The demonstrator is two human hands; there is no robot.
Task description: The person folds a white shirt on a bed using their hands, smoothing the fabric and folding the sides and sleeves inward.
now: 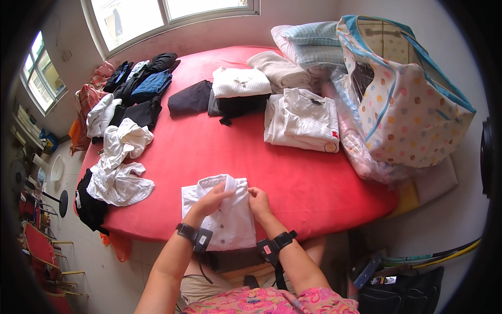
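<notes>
A white button-up shirt [234, 226], folded into a rectangle, lies at the near edge of the red-covered bed, its collar away from me. By the collar, my left hand [213, 200] is closed on the shirt's white cloth, fingers pointing right. My right hand [259, 203] pinches the shirt's right side just below the shoulder. Dark buttons show down the front between my wrists. Both wrists wear black straps with small boxes.
Folded white shirts [300, 123] and a stack topped by a white ribbed garment [240, 82] lie beyond. Crumpled white clothes [121, 180] and dark clothes [149, 78] fill the left side of the red sheet [209, 146]. A dotted storage bag [402, 104] stands right.
</notes>
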